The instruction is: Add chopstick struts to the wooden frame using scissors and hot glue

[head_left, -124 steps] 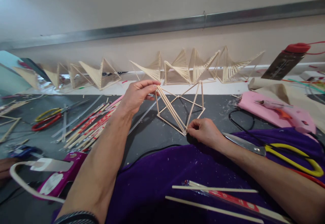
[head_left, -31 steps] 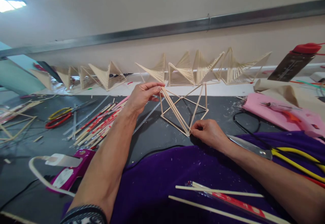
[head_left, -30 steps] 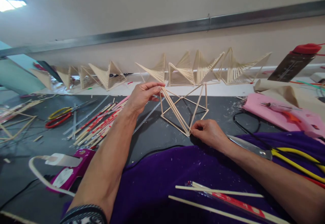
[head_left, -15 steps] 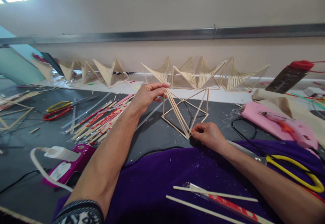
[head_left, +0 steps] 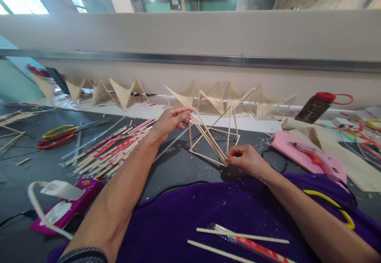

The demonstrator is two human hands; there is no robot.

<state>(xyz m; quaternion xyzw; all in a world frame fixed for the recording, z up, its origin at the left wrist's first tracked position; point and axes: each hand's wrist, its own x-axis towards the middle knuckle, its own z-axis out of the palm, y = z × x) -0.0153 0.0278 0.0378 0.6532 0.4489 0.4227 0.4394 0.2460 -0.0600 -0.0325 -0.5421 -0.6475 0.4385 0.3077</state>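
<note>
A frame of thin wooden chopsticks (head_left: 207, 157) stands on the dark grey table in front of me. Several chopsticks slant side by side from its upper left corner to its near bottom corner. My left hand (head_left: 172, 123) pinches the upper ends of these sticks between thumb and fingers. Down at the near corner, my right hand (head_left: 247, 157) is closed on the lower ends, its fingertips partly hiding the joint. Two loose chopsticks (head_left: 242, 236) and one in a red and clear wrapper (head_left: 263, 249) lie on the purple cloth (head_left: 178, 211) nearer to me.
Finished stick models (head_left: 127, 92) line the wall. Wrapped chopsticks (head_left: 116, 147), scissors (head_left: 58, 134) and a magenta power strip (head_left: 70, 205) lie left. At right are a pink glue gun (head_left: 315, 157), a yellow handle (head_left: 330, 201) and a bottle with a red lid (head_left: 314, 108).
The view has tilted upward. The chopstick frame has turned a little, and its near corner sits slightly farther right with my right hand. Both hands keep their hold.
</note>
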